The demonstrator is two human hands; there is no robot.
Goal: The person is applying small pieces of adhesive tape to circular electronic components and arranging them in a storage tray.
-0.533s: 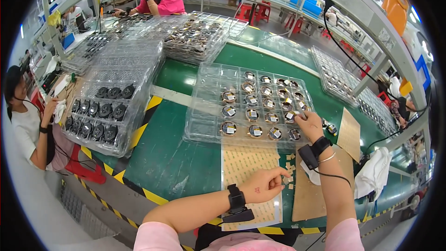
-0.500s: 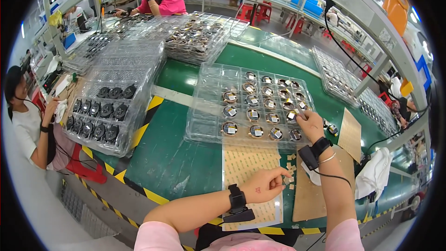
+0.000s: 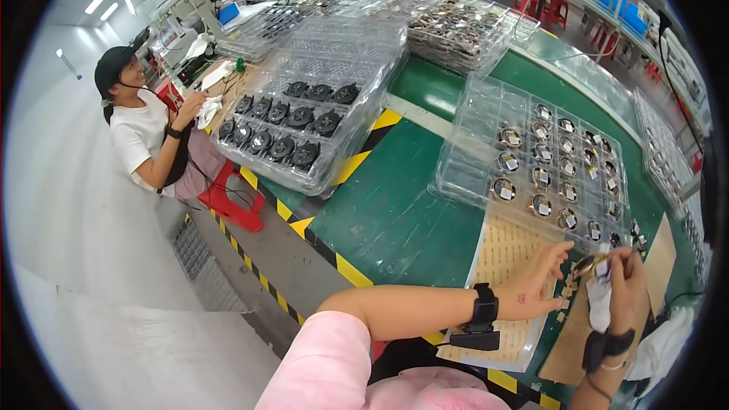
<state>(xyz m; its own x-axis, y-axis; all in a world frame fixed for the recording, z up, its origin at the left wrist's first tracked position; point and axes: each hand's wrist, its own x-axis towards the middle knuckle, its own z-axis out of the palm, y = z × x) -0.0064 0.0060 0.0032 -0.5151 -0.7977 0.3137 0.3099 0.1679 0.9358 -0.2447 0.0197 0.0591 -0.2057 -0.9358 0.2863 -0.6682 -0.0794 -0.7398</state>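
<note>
My right hand (image 3: 627,282) is closed, its fingertips pinching a round, gold-rimmed, watch-like part (image 3: 591,264) near the tray's close right corner. A thin dark object stands up by those fingers, too small to identify. My left hand (image 3: 536,282) reaches toward the part with fingers spread and nothing visible in them. It hovers over a yellowish printed sheet (image 3: 495,260) on white backing, beside small tan squares (image 3: 565,305). The clear compartment tray (image 3: 465,153) beyond holds several similar round parts (image 3: 541,205), many with pale labels.
Stacked clear trays of black round parts (image 3: 301,118) stand at the left, and another filled stack (image 3: 456,30) farther back. A brown board (image 3: 566,353) and white cloth (image 3: 659,353) lie near my right arm. A co-worker (image 3: 144,121) sits at the left; another in pink is behind.
The view has swung left. My right hand has come back from the tray to the near side, now with a round part in it. My left hand's fingers have spread toward it.
</note>
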